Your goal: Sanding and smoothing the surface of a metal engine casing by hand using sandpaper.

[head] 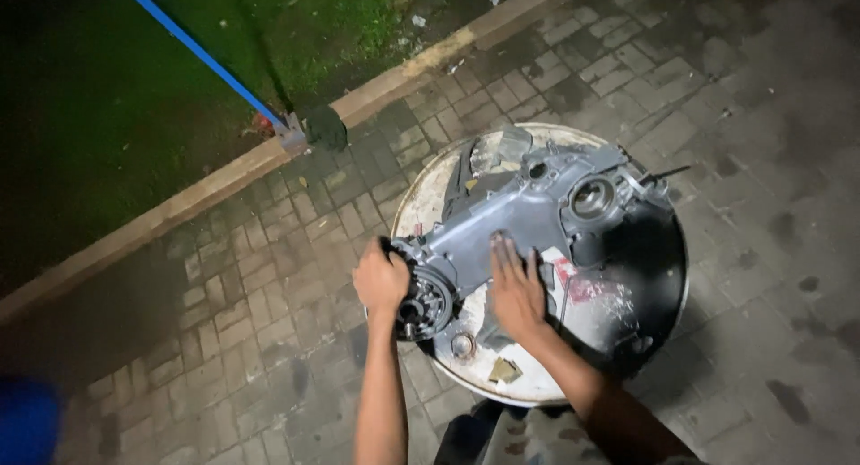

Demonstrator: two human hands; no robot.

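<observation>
The grey engine casing lies across the round drum-top surface on the brick paving. The left hand has its fingers curled tight around the casing's geared end, while the right hand presses flat, fingers together; steady downward pressure there should stop it rocking

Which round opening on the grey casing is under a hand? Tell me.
The geared opening at the casing's near-left end: the left hand is closed over its rim. The big round bore and small hole at the far end stand untouched.
</observation>
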